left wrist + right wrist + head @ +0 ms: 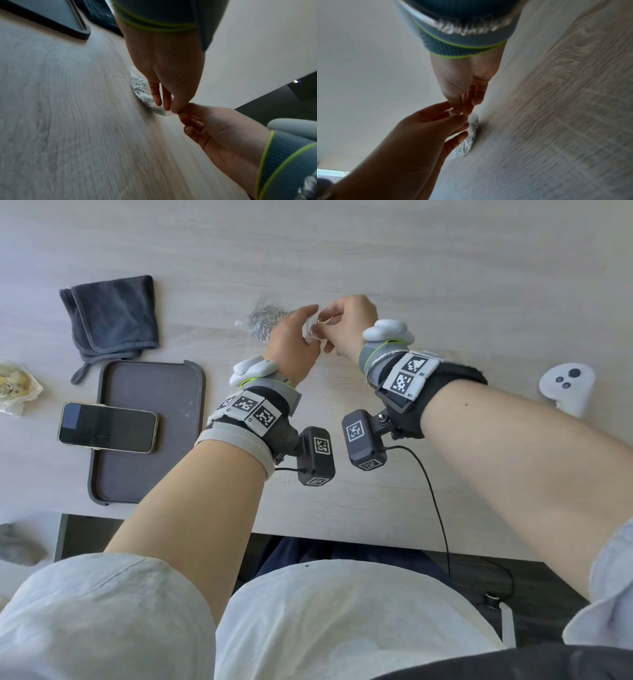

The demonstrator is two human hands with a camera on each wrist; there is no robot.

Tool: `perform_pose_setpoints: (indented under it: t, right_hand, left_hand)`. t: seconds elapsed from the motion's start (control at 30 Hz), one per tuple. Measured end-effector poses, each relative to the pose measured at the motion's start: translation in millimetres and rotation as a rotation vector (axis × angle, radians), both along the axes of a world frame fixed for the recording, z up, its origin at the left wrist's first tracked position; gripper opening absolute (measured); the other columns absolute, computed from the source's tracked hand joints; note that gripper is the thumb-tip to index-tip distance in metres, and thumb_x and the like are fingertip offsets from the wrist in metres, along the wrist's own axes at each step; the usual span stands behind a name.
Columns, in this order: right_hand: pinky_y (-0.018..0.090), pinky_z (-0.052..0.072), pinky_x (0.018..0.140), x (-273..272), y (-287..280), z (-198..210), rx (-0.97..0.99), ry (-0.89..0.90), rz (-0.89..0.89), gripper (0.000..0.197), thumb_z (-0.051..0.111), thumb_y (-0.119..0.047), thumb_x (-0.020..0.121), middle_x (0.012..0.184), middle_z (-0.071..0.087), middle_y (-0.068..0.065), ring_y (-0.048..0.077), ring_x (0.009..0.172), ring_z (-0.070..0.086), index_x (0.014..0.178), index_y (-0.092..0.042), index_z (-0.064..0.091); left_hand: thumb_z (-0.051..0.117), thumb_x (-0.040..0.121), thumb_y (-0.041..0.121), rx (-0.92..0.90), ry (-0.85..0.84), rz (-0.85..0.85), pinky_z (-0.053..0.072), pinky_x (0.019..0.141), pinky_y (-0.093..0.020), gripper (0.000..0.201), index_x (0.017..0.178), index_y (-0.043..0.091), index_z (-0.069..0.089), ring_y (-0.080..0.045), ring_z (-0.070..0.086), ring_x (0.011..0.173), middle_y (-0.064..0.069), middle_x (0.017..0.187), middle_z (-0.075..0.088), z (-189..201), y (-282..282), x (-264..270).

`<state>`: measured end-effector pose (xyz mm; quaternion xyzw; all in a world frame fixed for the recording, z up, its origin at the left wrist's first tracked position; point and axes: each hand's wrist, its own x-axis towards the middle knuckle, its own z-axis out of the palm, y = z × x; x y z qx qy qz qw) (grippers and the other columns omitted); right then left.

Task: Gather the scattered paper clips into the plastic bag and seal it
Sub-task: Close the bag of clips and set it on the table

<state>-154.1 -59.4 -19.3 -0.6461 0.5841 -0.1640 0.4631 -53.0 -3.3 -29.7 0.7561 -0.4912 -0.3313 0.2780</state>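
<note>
A clear plastic bag [265, 321] full of silver paper clips lies on the pale wooden table [411, 268]. One end of the bag is lifted between my hands. My left hand [308, 326] and right hand [329, 330] meet over it, and each pinches the bag's open edge. In the left wrist view my left hand [169, 106] reaches down to the bag [142, 92] and the right hand [181, 115] meets it fingertip to fingertip. In the right wrist view both hands pinch the bag's white edge strip [451, 113], with the bag [471, 135] below. A few clips glint between my fingers.
A folded dark grey cloth [113, 316] lies at the left. Below it is a dark tray [154, 474] with a phone [106, 428] across its left rim. A white controller [567, 386] sits at the right, and a crumpled wrapper [13, 388] at the far left.
</note>
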Motion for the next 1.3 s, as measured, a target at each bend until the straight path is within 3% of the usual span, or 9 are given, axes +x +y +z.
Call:
perform_pose_setpoints:
  t: [0.13,0.3,0.43,0.6,0.7,0.83,0.93,1.07,1.3]
  right_hand:
    - [0.015,0.045,0.049,2.7,-3.4,7.9,-0.101,0.040,0.005,0.015,0.062,-0.025,0.083,0.081,0.072,0.003,0.011,0.054,0.063,0.092,-0.015,0.069]
    - [0.037,0.042,0.083,1.2,-4.8,6.9,-0.348,0.458,0.350,0.020,0.052,-0.019,0.086,0.114,0.049,0.008,0.027,0.105,0.048,0.094,-0.017,0.070]
    - [0.038,0.033,0.091,4.6,-9.3,6.3,-0.386,0.440,0.438,0.019,0.053,-0.021,0.089,0.122,0.055,0.000,0.025,0.117,0.044,0.095,-0.018,0.071]
    - [0.032,0.043,0.088,10.7,-23.6,23.4,-0.341,0.158,0.324,0.016,0.060,-0.021,0.085,0.105,0.068,0.004,0.022,0.097,0.057,0.089,-0.011,0.072]
    - [0.026,0.043,0.078,14.1,-34.9,36.9,-0.353,0.090,0.242,0.017,0.063,-0.025,0.085,0.097,0.071,0.005,0.014,0.080,0.056,0.090,-0.014,0.074]
    - [0.024,0.041,0.078,14.4,-49.0,53.3,-0.380,0.040,0.218,0.022,0.058,-0.025,0.089,0.097,0.071,0.007,0.011,0.079,0.054,0.097,-0.009,0.073]
    - [0.024,0.045,0.078,12.8,-56.6,62.0,-0.373,0.015,0.151,0.020,0.059,-0.023,0.088,0.082,0.064,-0.003,0.012,0.075,0.057,0.095,-0.010,0.073]
    - [0.009,0.046,0.065,7.4,-74.0,80.9,-0.387,-0.078,-0.014,0.015,0.063,-0.021,0.085,0.068,0.063,-0.007,-0.002,0.053,0.059,0.089,-0.012,0.074]
    - [0.006,0.039,0.065,-4.8,-91.9,92.7,-0.481,-0.110,-0.078,0.012,0.062,-0.020,0.080,0.078,0.062,-0.011,0.003,0.072,0.054,0.083,-0.014,0.071]
  left_hand:
    - [0.050,0.080,0.003,-0.018,-0.013,-0.030,0.045,0.075,-0.024,0.046,0.123,0.021,0.052,-0.016,0.055,0.079,-0.005,0.115,0.064,12.0,0.3,4.6]
    - [0.042,0.081,0.000,-0.070,-0.070,0.081,0.043,0.068,-0.022,0.033,0.097,0.018,0.064,-0.023,0.058,0.077,-0.005,0.107,0.068,23.5,-4.5,18.8]
    - [0.043,0.083,0.007,-0.006,-0.180,0.005,0.044,0.074,-0.023,0.032,0.097,0.016,0.070,-0.024,0.062,0.091,-0.007,0.106,0.070,35.6,-9.5,31.1]
    - [0.066,0.079,0.037,-0.006,-0.180,-0.075,0.042,0.079,-0.019,0.031,0.101,0.014,0.067,-0.013,0.061,0.086,0.001,0.104,0.066,45.5,-15.6,56.0]
    - [0.066,0.081,0.030,-0.073,-0.194,-0.074,0.040,0.070,-0.018,0.021,0.092,0.013,0.070,-0.014,0.057,0.078,-0.004,0.099,0.069,55.1,-30.2,70.1]
    - [0.064,0.083,0.030,-0.181,-0.089,-0.028,0.039,0.064,-0.007,0.019,0.087,0.012,0.070,-0.011,0.056,0.076,-0.007,0.093,0.071,67.6,-50.8,73.2]
    - [0.064,0.082,0.029,-0.216,-0.029,-0.007,0.049,0.076,-0.017,0.018,0.087,0.013,0.070,-0.011,0.062,0.081,-0.004,0.090,0.072,76.8,-64.4,70.0]
    - [0.068,0.078,0.028,-0.289,-0.011,0.028,0.052,0.078,-0.027,0.012,0.080,0.016,0.068,-0.006,0.059,0.073,0.004,0.078,0.065,95.7,-89.5,63.1]
    - [0.066,0.077,0.024,-0.369,-0.004,0.012,0.053,0.074,-0.028,0.007,0.074,0.024,0.059,-0.006,0.059,0.069,0.014,0.070,0.059,101.6,-110.4,46.9]
